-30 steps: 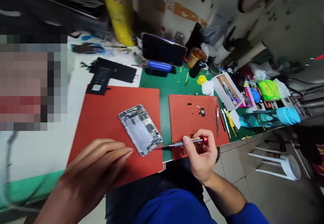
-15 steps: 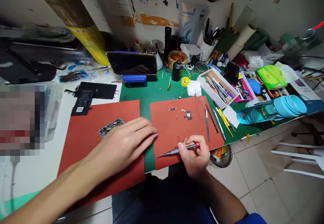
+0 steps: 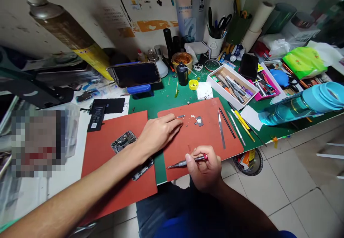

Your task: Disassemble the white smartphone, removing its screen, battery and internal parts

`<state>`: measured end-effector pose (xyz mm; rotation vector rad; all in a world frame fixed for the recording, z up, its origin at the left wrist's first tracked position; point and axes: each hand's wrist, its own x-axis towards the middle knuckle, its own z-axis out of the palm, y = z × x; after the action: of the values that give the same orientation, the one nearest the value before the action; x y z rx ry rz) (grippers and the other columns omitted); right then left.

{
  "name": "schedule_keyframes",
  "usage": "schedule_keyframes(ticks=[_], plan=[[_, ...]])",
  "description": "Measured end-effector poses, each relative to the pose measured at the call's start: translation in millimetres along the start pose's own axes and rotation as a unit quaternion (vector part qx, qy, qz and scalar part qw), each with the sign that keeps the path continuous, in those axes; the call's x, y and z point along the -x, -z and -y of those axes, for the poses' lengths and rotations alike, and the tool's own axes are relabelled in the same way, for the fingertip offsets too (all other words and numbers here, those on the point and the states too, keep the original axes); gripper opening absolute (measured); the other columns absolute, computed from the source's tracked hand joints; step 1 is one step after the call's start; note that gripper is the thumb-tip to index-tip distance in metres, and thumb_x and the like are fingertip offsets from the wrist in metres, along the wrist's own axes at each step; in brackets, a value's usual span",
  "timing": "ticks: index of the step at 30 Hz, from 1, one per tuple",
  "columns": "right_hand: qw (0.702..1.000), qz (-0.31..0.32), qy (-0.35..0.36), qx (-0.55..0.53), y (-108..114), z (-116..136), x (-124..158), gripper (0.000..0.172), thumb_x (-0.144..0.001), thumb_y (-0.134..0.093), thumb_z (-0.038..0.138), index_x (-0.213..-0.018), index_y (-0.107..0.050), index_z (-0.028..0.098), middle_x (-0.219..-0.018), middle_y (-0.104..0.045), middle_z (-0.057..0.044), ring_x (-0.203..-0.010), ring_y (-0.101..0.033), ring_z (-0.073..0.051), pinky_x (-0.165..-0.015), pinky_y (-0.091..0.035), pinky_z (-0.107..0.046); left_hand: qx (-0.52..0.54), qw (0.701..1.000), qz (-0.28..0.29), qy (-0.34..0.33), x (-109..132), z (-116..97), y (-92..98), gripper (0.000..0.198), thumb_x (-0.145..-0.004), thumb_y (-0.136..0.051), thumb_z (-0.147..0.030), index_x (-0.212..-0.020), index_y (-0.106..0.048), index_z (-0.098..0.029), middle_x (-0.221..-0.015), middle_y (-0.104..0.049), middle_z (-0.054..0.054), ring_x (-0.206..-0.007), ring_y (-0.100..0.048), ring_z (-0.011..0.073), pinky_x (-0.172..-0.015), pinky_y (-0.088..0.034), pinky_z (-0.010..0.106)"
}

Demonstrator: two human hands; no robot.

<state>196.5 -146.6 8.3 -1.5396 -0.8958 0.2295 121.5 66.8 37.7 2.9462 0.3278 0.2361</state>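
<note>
My right hand (image 3: 204,168) grips a red-capped screwdriver (image 3: 186,162) at the near edge of the right red mat (image 3: 209,137), its tip pointing left. My left hand (image 3: 158,132) reaches across onto that mat, fingers pressed together at tiny parts near a small strip (image 3: 181,116) and a dark bracket (image 3: 199,121). Whether the fingertips hold anything is too small to see. An opened phone (image 3: 126,144) lies on the left red mat (image 3: 107,159), partly hidden under my left forearm.
Tweezers (image 3: 220,129) and thin tools lie right of the mat. A white tool tray (image 3: 231,84), a blue bottle (image 3: 303,103), a phone on a blue stand (image 3: 134,74), a black battery (image 3: 96,116) and a yellow-brown cylinder (image 3: 67,33) crowd the green bench.
My left hand moved from the opened phone rightward onto the right mat, uncovering part of the phone. My right hand kept the screwdriver. The view tilted up toward the wall.
</note>
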Motion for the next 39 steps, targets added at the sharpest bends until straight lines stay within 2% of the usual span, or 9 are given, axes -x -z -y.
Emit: schedule_keyframes(ticks=[8, 14, 17, 23, 29, 32, 34, 36, 39], plan=[[1.0, -0.003, -0.002, -0.014, -1.6, 5.5, -4.8, 0.016, -0.094, -0.071, 0.022, -0.095, -0.056, 0.027, -0.054, -0.053, 0.012, -0.038, -0.052, -0.009, -0.047, -0.044, -0.023, 0.046, 0.999, -0.019, 0.007, 0.2, 2.9, -3.3, 0.038, -0.116, -0.043, -0.034, -0.121, -0.078, -0.021, -0.104, -0.076, 0.008, -0.088, -0.072, 0.0178, -0.07, -0.057, 0.027], [1.0, -0.001, -0.014, -0.007, -4.2, -3.4, 2.3, 0.014, -0.098, -0.071, 0.026, -0.098, -0.057, 0.026, -0.056, -0.053, 0.011, -0.041, -0.053, -0.009, -0.046, -0.043, -0.022, 0.057, 0.998, 0.006, 0.01, 6.8, 4.6, -4.1, 0.036, -0.111, -0.045, -0.019, -0.132, -0.074, -0.018, -0.116, -0.075, 0.011, -0.097, -0.075, 0.0217, -0.079, -0.062, 0.033], [1.0, -0.013, -0.003, -0.001, -4.5, -4.8, 3.0, 0.014, -0.097, -0.072, 0.025, -0.097, -0.058, 0.026, -0.056, -0.054, 0.011, -0.041, -0.052, -0.009, -0.047, -0.044, -0.022, 0.072, 0.997, 0.002, 0.013, 11.3, 4.0, -2.5, 0.038, -0.11, -0.044, -0.018, -0.134, -0.073, -0.018, -0.117, -0.074, 0.012, -0.101, -0.074, 0.0234, -0.084, -0.063, 0.036], [1.0, -0.006, -0.006, -0.007, -2.1, -4.4, 1.3, 0.013, -0.098, -0.071, 0.026, -0.096, -0.058, 0.026, -0.057, -0.055, 0.01, -0.041, -0.051, -0.009, -0.045, -0.045, -0.022, 0.034, 0.998, 0.0, -0.059, 15.6, 2.6, 1.0, 0.043, -0.11, -0.041, -0.015, -0.141, -0.071, -0.02, -0.117, -0.073, 0.012, -0.1, -0.07, 0.0237, -0.079, -0.061, 0.035], [1.0, -0.005, -0.012, -0.003, -0.8, -5.1, 1.7, 0.012, -0.099, -0.072, 0.028, -0.097, -0.06, 0.025, -0.062, -0.06, 0.007, -0.044, -0.054, -0.01, -0.046, -0.047, -0.022, 0.043, 0.998, 0.014, -0.034, 13.8, -0.3, -2.7, 0.045, -0.111, -0.036, -0.017, -0.142, -0.069, -0.019, -0.112, -0.071, 0.013, -0.1, -0.069, 0.0262, -0.079, -0.063, 0.039], [1.0, -0.012, -0.009, -0.013, -1.3, -5.6, 2.0, 0.013, -0.099, -0.072, 0.025, -0.099, -0.059, 0.025, -0.064, -0.06, 0.007, -0.045, -0.053, -0.009, -0.046, -0.045, -0.021, 0.081, 0.996, 0.013, -0.031, 14.7, 0.5, 4.2, 0.046, -0.11, -0.038, -0.013, -0.144, -0.068, -0.02, -0.118, -0.072, 0.012, -0.105, -0.072, 0.0246, -0.084, -0.064, 0.038], [1.0, -0.011, -0.011, -0.016, -1.0, -5.5, 1.4, 0.013, -0.1, -0.072, 0.025, -0.1, -0.059, 0.025, -0.065, -0.059, 0.007, -0.045, -0.053, -0.009, -0.045, -0.044, -0.021, 0.117, 0.993, -0.007, -0.028, 22.1, 3.1, 15.9, 0.046, -0.11, -0.04, -0.013, -0.145, -0.068, -0.023, -0.125, -0.072, 0.011, -0.11, -0.073, 0.0227, -0.089, -0.064, 0.037], [1.0, -0.009, -0.011, -0.015, -0.1, -4.7, 0.0, 0.013, -0.1, -0.071, 0.026, -0.1, -0.059, 0.025, -0.065, -0.059, 0.007, -0.045, -0.053, -0.009, -0.045, -0.044, -0.021, 0.136, 0.989, -0.057, -0.007, 39.4, 6.5, 31.9, 0.04, -0.112, -0.044, -0.019, -0.141, -0.071, -0.024, -0.129, -0.073, 0.009, -0.111, -0.074, 0.0215, -0.094, -0.063, 0.035], [1.0, -0.008, -0.008, -0.012, 2.7, -2.5, -2.9, 0.012, -0.101, -0.071, 0.027, -0.1, -0.06, 0.024, -0.065, -0.06, 0.007, -0.047, -0.056, -0.01, -0.046, -0.047, -0.021, 0.127, 0.976, -0.16, 0.072, 84.8, 8.8, 53.4, 0.021, -0.111, -0.058, -0.027, -0.118, -0.078, -0.026, -0.122, -0.076, 0.004, -0.107, -0.076, 0.0214, -0.1, -0.061, 0.036]])
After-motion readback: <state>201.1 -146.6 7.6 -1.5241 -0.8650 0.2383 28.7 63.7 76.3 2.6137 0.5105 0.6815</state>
